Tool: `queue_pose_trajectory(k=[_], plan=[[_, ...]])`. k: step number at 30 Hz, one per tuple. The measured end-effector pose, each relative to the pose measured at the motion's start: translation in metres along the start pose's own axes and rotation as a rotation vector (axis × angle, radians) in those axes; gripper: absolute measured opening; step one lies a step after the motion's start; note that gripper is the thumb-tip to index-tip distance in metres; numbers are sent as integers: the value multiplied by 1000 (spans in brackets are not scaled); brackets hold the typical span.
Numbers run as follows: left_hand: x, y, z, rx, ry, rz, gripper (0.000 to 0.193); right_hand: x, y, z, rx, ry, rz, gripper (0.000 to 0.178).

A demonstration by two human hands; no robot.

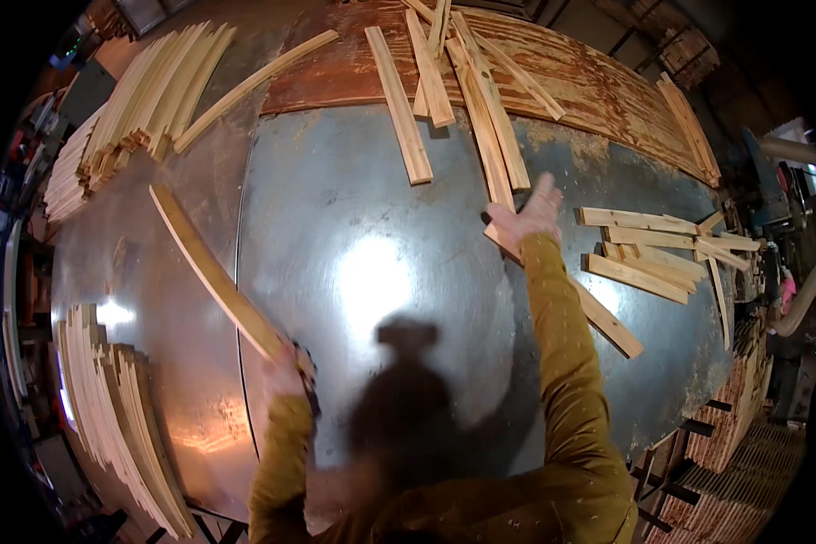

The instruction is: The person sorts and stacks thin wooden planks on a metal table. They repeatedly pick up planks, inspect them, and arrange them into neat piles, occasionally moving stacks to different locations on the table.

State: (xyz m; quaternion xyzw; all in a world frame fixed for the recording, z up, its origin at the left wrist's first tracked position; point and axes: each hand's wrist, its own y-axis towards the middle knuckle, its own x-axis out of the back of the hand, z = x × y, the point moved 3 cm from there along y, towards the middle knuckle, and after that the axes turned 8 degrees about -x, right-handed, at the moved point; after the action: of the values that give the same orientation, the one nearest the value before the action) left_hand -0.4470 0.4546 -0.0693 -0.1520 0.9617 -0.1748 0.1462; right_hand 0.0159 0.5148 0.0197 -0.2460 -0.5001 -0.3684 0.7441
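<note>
My left hand [284, 370] is closed around the near end of a long wooden strip [210, 272], which slants away to the far left above the metal tabletop [326, 199]. Something dark shows beside that hand; I cannot make out what it is. My right hand [532, 216] reaches far forward with fingers stretched and thumb apart. It lies over a wooden strip [607, 320] whose near end sticks out to the right of my forearm. Close to its fingertips are the ends of two long strips [496, 118] lying side by side. Whether the palm presses on the wood is hidden.
Stacks of strips stand at the far left [145, 95] and near left [109, 399]. Loose strips [648, 254] lie crossed at the right. More strips spread over a worn reddish-brown board [598, 91] along the back. Stacked wood [734, 471] stands beyond the right edge.
</note>
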Motion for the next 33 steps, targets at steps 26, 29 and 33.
queue_pose_trajectory(k=[26,29,33], plan=[[-61,444,-249,-710,1367,148,76,-157,4,152,522,-250,-48,67],[-98,469,-249,-704,1472,26,76,-161,4,149,552,-188,-97,65],[-85,518,-203,-826,1423,-247,77,-160,4,147,648,-122,-163,63]])
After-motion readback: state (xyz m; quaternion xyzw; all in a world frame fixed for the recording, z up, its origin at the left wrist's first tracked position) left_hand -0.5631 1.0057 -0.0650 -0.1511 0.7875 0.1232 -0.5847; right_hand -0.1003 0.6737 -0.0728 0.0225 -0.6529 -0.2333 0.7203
